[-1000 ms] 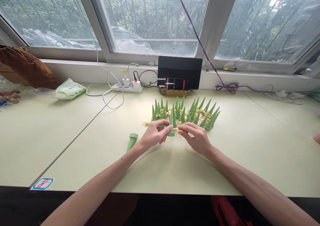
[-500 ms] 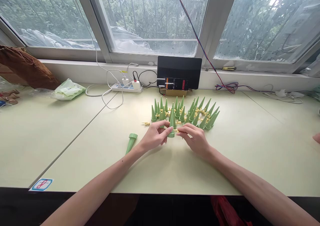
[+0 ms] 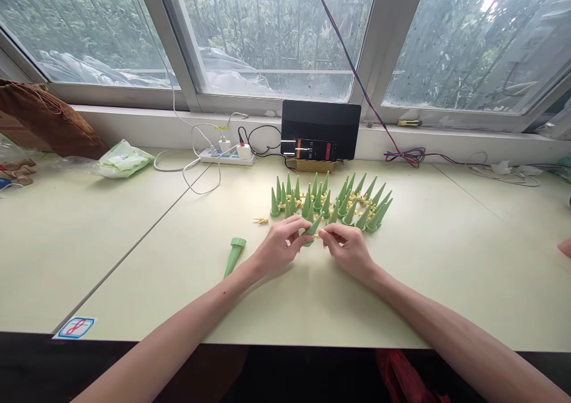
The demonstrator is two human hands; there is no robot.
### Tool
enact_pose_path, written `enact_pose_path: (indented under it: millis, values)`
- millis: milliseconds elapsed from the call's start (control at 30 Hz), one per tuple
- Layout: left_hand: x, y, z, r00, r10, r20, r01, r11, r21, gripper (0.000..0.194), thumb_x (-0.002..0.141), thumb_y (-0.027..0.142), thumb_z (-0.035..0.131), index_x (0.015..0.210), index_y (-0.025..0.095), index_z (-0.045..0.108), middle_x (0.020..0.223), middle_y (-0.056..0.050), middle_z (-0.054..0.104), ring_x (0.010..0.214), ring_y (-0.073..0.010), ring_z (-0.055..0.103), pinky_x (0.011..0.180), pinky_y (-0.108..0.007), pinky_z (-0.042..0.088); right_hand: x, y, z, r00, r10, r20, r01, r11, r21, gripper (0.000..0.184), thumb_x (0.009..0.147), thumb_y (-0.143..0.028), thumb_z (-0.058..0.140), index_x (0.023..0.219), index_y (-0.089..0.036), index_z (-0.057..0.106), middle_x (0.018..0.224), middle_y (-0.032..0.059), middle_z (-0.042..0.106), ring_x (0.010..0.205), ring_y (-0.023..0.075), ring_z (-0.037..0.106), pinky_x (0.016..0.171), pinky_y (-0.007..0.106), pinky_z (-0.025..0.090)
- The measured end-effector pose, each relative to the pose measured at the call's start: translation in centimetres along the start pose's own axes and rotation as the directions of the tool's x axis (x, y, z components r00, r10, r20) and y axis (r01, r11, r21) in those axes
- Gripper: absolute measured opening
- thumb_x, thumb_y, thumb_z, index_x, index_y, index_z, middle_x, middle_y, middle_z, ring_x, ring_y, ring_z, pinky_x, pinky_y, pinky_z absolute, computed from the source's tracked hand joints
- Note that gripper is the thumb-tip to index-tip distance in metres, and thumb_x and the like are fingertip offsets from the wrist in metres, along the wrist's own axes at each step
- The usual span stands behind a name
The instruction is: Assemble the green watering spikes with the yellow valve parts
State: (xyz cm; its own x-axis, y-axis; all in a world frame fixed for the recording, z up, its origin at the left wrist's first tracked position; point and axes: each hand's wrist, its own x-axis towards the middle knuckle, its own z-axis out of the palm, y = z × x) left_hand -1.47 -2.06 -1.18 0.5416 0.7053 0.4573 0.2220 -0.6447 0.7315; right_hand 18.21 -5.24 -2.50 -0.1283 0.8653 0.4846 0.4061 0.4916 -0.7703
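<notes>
My left hand (image 3: 285,243) is closed on a green plastic cone-shaped spike (image 3: 314,225), which tilts with its tip up and to the right. From the right, my right hand (image 3: 345,248) pinches a small yellow valve piece (image 3: 317,234) at the side of that spike's base; its far end is hidden by my fingers. Just beyond both hands, several more green spikes (image 3: 349,212) stand on the table with yellow pieces among them. Left of my left forearm lies one loose green spike (image 3: 234,255). A loose yellow piece (image 3: 261,220) rests left of the group.
Behind the spikes, a phone (image 3: 316,150) showing a timer leans on a black screen (image 3: 321,123). A power strip (image 3: 227,158) with cables sits at the back. To the left are a green-white packet (image 3: 125,160) and a brown bag (image 3: 53,120). Another person's fingers (image 3: 564,246) show at the right edge.
The held spike has gone from upright to tilted rightward. My right hand has drawn its fingers in closer around the yellow piece, and my left hand has turned slightly.
</notes>
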Motion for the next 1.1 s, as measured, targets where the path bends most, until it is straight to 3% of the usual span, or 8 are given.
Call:
enact_pose_path:
  millis: [133,233,333,433,533,667,867,1100]
  values:
    - [0.0,-0.2,-0.2,0.991,0.134,0.017,-0.135,0.987,0.083,0.011,0.097,0.023,0.055,0.101,0.017,0.064,0.094,-0.005,0.06,0.074,-0.0112,0.056,0.057,-0.021,0.049,0.0,-0.1,-0.1,0.998,0.054,0.037,-0.056,0.998,0.03,0.039,0.096,-0.04,0.053,0.065,-0.017,0.057,0.055,-0.0017,0.049,0.049,0.0104,0.039,0.047,0.024,0.032]
    - [0.1,-0.1,-0.2,0.989,0.149,0.009,-0.149,0.982,0.116,0.011,0.096,0.021,0.056,0.101,0.017,0.064,0.093,-0.005,0.061,0.074,-0.0113,0.056,0.058,-0.021,0.047,0.1,-0.2,-0.2,0.994,0.091,0.064,-0.095,0.993,0.071,0.039,0.097,-0.041,0.052,0.065,-0.018,0.055,0.055,-0.0022,0.049,0.048,0.01,0.04,0.046,0.024,0.033]
    - [0.2,0.2,-0.1,0.997,0.075,-0.024,-0.073,0.994,0.085,0.01,0.094,0.023,0.058,0.097,0.016,0.064,0.086,-0.003,0.059,0.065,-0.0092,0.052,0.056,-0.021,0.047,0.1,-0.2,-0.2,0.993,0.097,0.072,-0.101,0.993,0.054,0.038,0.098,-0.04,0.051,0.069,-0.017,0.057,0.057,-0.0017,0.052,0.047,0.0097,0.042,0.046,0.024,0.036]
    - [0.4,0.5,-0.2,0.998,-0.053,-0.031,0.053,0.999,0.003,0.014,0.093,0.029,0.06,0.094,0.015,0.064,0.082,-0.002,0.059,0.059,-0.0083,0.051,0.052,-0.021,0.046,0.1,-0.2,-0.3,0.999,0.042,0.029,-0.041,0.999,-0.008,0.025,0.097,-0.039,0.054,0.092,-0.017,0.065,0.069,0.001,0.062,0.052,0.0115,0.051,0.05,0.024,0.043]
    - [0.5,1.0,-0.4,0.982,-0.19,-0.016,0.188,0.979,-0.075,0.021,0.092,0.036,0.061,0.093,0.015,0.065,0.078,-0.002,0.059,0.054,-0.0077,0.051,0.047,-0.02,0.043,0.2,0.1,-0.4,0.995,-0.1,0.0,0.1,0.99,-0.102,0.022,0.096,-0.036,0.06,0.107,-0.017,0.065,0.083,0.0053,0.067,0.061,0.0135,0.058,0.056,0.026,0.05]
    - [0.6,1.7,-0.7,0.949,-0.315,0.02,0.313,0.932,-0.182,0.026,0.09,0.041,0.063,0.089,0.015,0.063,0.065,0.002,0.055,0.045,-0.0063,0.046,0.042,-0.02,0.038,0.3,0.7,-0.5,0.957,-0.289,0.028,0.288,0.935,-0.208,0.015,0.098,-0.03,0.058,0.103,-0.019,0.067,0.092,0.0083,0.069,0.064,0.014,0.06,0.059,0.027,0.052]
    - [0.7,2.0,-1.0,0.929,-0.368,0.051,0.37,0.902,-0.222,0.028,0.089,0.042,0.064,0.086,0.014,0.063,0.052,0.005,0.047,0.042,-0.0066,0.044,0.042,-0.019,0.035,0.4,1.1,-0.4,0.916,-0.395,0.067,0.399,0.888,-0.229,0.014,0.101,-0.024,0.053,0.103,-0.02,0.066,0.091,0.0081,0.068,0.074,0.0168,0.064,0.063,0.028,0.052]
    - [0.6,1.4,-0.8,0.939,-0.34,0.059,0.345,0.915,-0.21,0.03,0.089,0.044,0.063,0.092,0.015,0.063,0.055,0.006,0.044,0.044,-0.0065,0.039,0.041,-0.02,0.033,0.2,1.0,-0.3,0.938,-0.331,0.106,0.347,0.916,-0.204,0.014,0.101,-0.022,0.05,0.096,-0.019,0.063,0.083,0.0053,0.063,0.069,0.0161,0.058,0.063,0.027,0.048]
